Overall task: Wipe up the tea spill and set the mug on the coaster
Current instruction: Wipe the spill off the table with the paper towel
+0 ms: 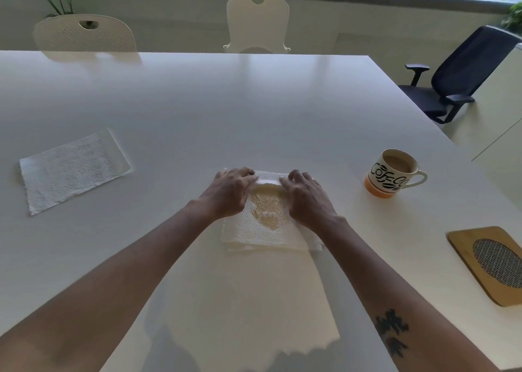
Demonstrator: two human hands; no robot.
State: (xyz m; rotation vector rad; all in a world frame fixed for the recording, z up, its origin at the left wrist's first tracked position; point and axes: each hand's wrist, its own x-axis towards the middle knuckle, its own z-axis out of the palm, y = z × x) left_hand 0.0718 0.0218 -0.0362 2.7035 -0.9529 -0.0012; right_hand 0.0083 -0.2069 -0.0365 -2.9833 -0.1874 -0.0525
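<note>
Spanning nearly the whole view: white table (254, 103), with pale chairs (257, 22) standing beyond its far edge at twelve o'clock and a dark office chair (457, 74) at two o'clock.

Lying at nine o'clock, well apart from the hands: spare paper towel (72, 169), dry and flat.

Lying at the centre: folded paper towel (268, 224), showing a tan tea stain soaked through its middle, covering the spill; no loose liquid showing around it.

Sitting at four o'clock by the table's right edge: wooden coaster (463, 247) with a dark woven oval inset, bare.

Standing at three o'clock, well apart from the coaster and directly on the table: mug (392, 173), upright, part-filled with milky tea, handle pointing right.

Working at the towel's far edge: left hand (228, 193) and right hand (306, 199), fingers curled, each pinching that edge and appearing to be folding it back toward the body over the stain.

Step in hand, as judged: blotting and folding, wiping nearly finished, mug placement not yet begun.

Next move, as judged: completing the fold to trap the wet patch inside, passing once more over the spot, then releasing the towel, gripping the mug by its handle and carrying it level toward four o'clock, avoiding slopping the tea, setting it centred on the inset.
</note>
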